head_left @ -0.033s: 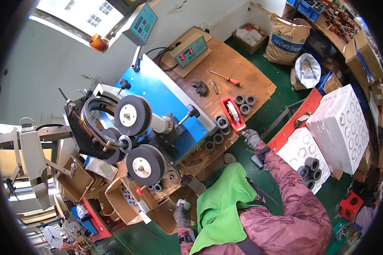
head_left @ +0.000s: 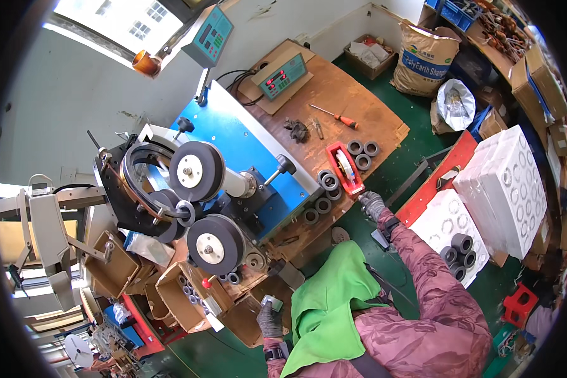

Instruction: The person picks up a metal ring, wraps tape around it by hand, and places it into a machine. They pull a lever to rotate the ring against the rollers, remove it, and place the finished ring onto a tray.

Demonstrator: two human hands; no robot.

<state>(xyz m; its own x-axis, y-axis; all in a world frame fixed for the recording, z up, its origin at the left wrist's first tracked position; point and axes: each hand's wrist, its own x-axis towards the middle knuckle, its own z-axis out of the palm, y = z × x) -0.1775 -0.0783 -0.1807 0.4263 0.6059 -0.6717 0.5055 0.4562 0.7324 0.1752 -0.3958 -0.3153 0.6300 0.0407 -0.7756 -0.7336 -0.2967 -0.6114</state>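
My gloved left hand (head_left: 269,320) is closed around a small pale green and white object (head_left: 273,302), low in front of the open cardboard box. At the bench's near edge my gloved right hand (head_left: 373,205) has its fingers together against the near end of a red tape dispenser (head_left: 345,170). Whether a strip of tape is between those fingers is too small to see. Dark grey rings (head_left: 322,205) lie left of the dispenser, and several more rings (head_left: 363,162) sit to its right. A winding machine with black rollers (head_left: 196,171) holds a grey ring (head_left: 185,213) between them.
A screwdriver (head_left: 340,118) and a lit control box (head_left: 282,77) rest on the wooden bench (head_left: 375,104). Cardboard boxes (head_left: 177,285) stand at lower left, some holding rings. White foam trays (head_left: 507,189) are stacked at right, beside dark rings (head_left: 462,242) on a white sheet.
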